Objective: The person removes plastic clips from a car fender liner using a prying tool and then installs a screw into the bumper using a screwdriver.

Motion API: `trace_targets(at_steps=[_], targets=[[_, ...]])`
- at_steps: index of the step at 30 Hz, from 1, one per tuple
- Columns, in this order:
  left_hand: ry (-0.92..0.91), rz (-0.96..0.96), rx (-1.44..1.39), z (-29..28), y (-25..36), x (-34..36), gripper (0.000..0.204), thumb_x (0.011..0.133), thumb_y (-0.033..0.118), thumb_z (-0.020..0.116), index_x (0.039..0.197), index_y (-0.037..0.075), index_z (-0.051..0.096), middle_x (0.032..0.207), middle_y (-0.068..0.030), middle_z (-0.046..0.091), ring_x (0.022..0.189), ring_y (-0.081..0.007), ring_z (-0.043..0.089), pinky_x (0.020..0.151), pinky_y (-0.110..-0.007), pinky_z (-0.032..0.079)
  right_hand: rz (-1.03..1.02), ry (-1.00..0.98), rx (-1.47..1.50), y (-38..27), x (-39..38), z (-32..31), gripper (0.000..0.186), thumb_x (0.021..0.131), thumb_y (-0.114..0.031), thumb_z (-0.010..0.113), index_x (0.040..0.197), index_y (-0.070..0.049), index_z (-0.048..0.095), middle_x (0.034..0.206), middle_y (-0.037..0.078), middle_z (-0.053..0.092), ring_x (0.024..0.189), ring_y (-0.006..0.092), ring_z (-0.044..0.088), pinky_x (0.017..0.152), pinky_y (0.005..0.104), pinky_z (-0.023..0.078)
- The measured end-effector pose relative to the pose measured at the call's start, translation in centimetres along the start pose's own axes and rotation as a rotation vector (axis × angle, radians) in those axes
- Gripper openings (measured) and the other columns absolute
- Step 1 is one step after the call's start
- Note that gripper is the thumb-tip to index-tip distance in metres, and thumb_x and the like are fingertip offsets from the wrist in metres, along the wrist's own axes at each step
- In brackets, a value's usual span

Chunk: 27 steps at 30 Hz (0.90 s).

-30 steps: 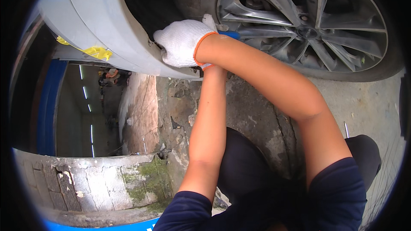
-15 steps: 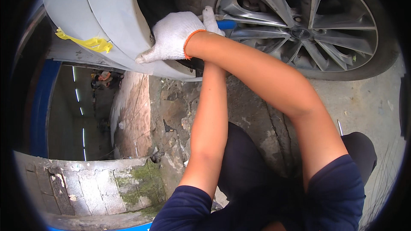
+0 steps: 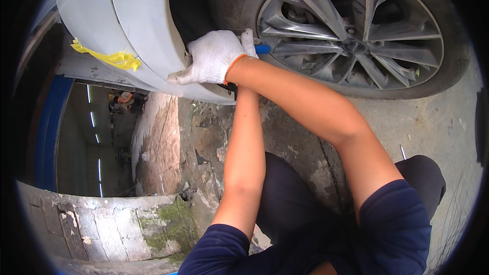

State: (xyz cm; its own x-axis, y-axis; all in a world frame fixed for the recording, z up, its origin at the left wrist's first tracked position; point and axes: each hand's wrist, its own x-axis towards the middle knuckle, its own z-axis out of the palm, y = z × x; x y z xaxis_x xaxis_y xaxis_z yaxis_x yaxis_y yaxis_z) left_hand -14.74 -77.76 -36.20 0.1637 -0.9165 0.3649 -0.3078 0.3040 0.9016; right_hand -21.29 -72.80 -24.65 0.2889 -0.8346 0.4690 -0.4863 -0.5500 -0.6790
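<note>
From my end of the feed I can read no text, label, number or sign in this view. The one place where I make out a mark is the cap (image 3: pixel 355 47) at the centre of the wheel (image 3: pixel 328 47), and it reaches me too small and blurred to tell its letters or shape.

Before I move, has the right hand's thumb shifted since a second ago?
Yes, leftward against the pale car panel: the right hand had its thumb tucked in close; now it sticks out toward the yellow tape.
</note>
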Motion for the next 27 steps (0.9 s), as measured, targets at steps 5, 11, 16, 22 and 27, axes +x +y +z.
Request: trace_targets(at_steps=[5, 11, 16, 22, 27], targets=[[-0.099, -0.184, 0.171, -0.7, 0.4, 0.7, 0.050, 0.101, 0.055, 0.065, 0.086, 0.008, 0.065, 0.074, -0.0041, 0.064, 0.067, -0.0187, 0.056, 0.072, -0.038, 0.049, -0.016, 0.002, 0.059, 0.2, 0.2, -0.4, 0.089, 0.071, -0.087, 0.065, 0.097, -0.004, 0.081, 0.090, 0.020, 0.077, 0.086, 0.0372, 0.076, 0.080, 0.0472, 0.059], [-0.080, -0.287, 0.131, 0.3, 3.1, -1.5, 0.063, 0.101, 0.068, 0.054, 0.079, 0.010, 0.064, 0.066, -0.0051, 0.060, 0.058, -0.0177, 0.051, 0.062, -0.037, 0.047, 0.002, -0.075, 0.050, -0.3, -0.2, -1.8, 0.084, 0.073, -0.083, 0.067, 0.101, -0.005, 0.081, 0.092, 0.020, 0.077, 0.088, 0.0376, 0.075, 0.081, 0.0471, 0.060], [-0.051, -0.293, -0.049, 2.4, 6.9, -3.8, 0.065, 0.104, 0.069, 0.045, 0.081, 0.011, 0.062, 0.068, -0.0043, 0.060, 0.058, -0.0167, 0.048, 0.055, -0.034, 0.042, 0.032, -0.118, -0.002, -1.7, -0.5, -3.0, 0.079, 0.077, -0.078, 0.066, 0.106, -0.006, 0.081, 0.100, 0.018, 0.078, 0.092, 0.0352, 0.076, 0.082, 0.0466, 0.060], [0.067, -0.324, -0.122, 3.7, 8.6, -4.7, 0.068, 0.107, 0.066, 0.037, 0.076, 0.010, 0.060, 0.077, -0.0025, 0.064, 0.057, -0.0168, 0.047, 0.059, -0.034, 0.043, 0.071, -0.140, -0.026, -1.9, -1.3, -4.1, 0.075, 0.079, -0.075, 0.066, 0.108, -0.008, 0.081, 0.106, 0.017, 0.078, 0.096, 0.0359, 0.076, 0.089, 0.0479, 0.058], [0.058, -0.255, -0.049, 3.7, 8.0, -4.9, 0.068, 0.108, 0.064, 0.036, 0.075, 0.010, 0.062, 0.076, -0.0035, 0.065, 0.057, -0.0181, 0.048, 0.062, -0.034, 0.044, 0.088, -0.008, -0.066, -2.4, -2.4, -3.5, 0.073, 0.084, -0.075, 0.063, 0.109, -0.009, 0.081, 0.105, 0.019, 0.078, 0.098, 0.0365, 0.075, 0.094, 0.0480, 0.056]])
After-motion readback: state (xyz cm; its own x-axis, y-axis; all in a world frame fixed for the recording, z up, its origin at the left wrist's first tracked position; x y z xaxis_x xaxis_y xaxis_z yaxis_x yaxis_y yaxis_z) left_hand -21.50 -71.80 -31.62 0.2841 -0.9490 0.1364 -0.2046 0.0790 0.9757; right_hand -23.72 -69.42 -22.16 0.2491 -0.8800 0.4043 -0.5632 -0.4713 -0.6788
